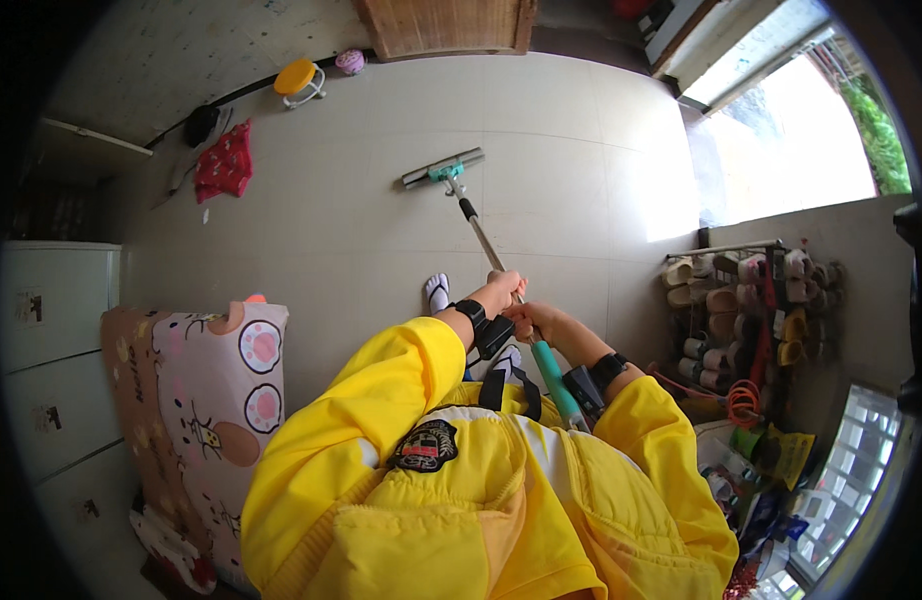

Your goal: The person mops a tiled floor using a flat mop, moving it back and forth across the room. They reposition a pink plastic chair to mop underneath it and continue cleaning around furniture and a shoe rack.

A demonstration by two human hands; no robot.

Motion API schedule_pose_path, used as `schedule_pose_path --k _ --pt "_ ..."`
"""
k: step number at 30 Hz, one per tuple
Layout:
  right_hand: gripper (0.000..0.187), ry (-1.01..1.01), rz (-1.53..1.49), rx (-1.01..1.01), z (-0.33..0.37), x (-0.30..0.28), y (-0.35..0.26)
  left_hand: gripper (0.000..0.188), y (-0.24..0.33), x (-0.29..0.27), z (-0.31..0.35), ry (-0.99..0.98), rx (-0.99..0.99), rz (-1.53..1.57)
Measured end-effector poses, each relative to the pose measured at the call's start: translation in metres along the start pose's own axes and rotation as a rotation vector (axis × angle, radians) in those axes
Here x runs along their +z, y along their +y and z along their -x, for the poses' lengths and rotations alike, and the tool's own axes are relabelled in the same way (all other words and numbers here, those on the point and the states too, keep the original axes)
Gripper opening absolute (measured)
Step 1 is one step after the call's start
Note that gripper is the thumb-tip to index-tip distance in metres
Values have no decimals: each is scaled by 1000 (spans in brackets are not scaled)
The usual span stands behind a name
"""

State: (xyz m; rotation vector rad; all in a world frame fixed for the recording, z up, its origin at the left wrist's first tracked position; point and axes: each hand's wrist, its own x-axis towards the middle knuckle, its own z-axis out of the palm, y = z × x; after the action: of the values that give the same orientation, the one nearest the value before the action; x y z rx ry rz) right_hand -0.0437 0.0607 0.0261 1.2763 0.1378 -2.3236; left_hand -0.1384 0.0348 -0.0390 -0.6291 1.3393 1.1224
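Both of my hands are wrapped round the pole of a mop (486, 241) with a metal shaft, a green grip and a wide flat head. My left hand (505, 287) holds the pole a little farther along, toward the head. Close beside it, my right hand (532, 320) grips just above the green grip (554, 378). The mop head (443, 170), with its green bracket, rests on the pale tiled floor (371, 200) ahead of me. The fingers partly hide the pole between the hands.
A shoe rack (741, 310) full of shoes stands at the right, near a bright doorway (781, 150). A cartoon-print cover (221, 400) and white drawers (61, 350) are at the left. Farther off are a red cloth (224, 163), a yellow stool (295, 77) and a wooden door (451, 28).
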Motion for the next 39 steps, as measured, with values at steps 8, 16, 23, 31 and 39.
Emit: schedule_pose_path --k 8,16,23,31,39 --pt "27 2 34 79 34 -70 67 16 -94 17 22 -1 -52 -97" --pt "28 15 86 65 14 -44 53 16 -70 2 -4 30 -17 -18" --pt "24 -9 47 30 -18 3 7 15 -4 -16 -26 29 19 -35" --pt "21 0 38 -9 -37 64 -41 15 76 -34 -27 11 45 -51" --pt "23 53 -1 -98 -26 28 -6 15 26 -23 -13 24 65 -62"
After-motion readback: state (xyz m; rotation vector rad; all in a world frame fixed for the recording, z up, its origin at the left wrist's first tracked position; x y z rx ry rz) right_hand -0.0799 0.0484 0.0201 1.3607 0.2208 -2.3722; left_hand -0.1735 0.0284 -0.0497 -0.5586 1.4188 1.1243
